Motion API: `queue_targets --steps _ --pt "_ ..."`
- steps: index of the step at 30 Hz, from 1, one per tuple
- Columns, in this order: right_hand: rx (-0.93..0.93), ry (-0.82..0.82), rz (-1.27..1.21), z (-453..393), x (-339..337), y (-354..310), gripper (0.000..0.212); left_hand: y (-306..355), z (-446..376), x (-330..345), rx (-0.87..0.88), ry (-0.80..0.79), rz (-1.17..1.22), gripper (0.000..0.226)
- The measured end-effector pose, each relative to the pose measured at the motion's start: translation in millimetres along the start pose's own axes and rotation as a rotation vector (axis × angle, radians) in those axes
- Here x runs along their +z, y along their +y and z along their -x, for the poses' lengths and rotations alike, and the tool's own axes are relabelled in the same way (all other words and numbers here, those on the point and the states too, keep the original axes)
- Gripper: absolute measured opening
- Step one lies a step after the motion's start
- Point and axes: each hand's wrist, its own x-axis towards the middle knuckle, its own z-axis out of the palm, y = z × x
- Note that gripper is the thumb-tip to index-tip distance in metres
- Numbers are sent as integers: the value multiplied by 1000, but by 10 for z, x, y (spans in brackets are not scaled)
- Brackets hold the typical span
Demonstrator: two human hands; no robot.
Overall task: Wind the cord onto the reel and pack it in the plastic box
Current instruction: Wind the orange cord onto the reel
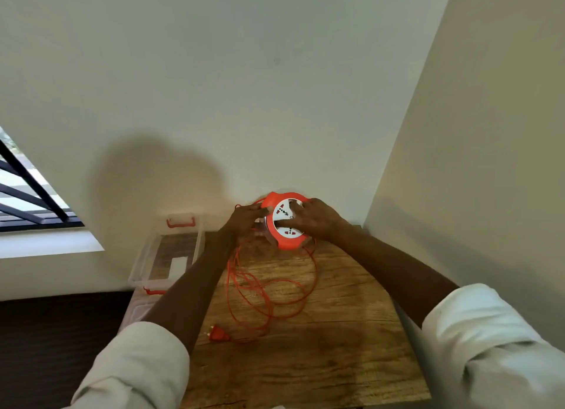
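Two sleeves (pixel 134 366), two hands (pixel 244 217), one reel (pixel 286 222).

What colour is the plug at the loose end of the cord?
Orange-red, same as the cord. The plug shows best in the head view, lying on the table.

Home room: plain walls (pixel 244 72), barred window (pixel 27 188).

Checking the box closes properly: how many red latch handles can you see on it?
2: one red latch on the far end of the plastic box, one on its near end beside the left forearm. Others may be hidden.
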Motion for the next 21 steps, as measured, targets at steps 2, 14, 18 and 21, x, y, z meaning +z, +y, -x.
queue_targets --steps 2,14,18,21 --pt "41 31 3 -30 123 22 76 -29 6 55 31 18 53 28" --pt "1138 339 -1367 -284 7 -362 69 -455 124 638 192 169 424 34" --pt "1366 466 -2171 -289 97 -429 52 -581 142 688 200 167 428 26" --pt "1276 352 -2022 -199 180 -367 43 -558 119 605 158 166 396 30"
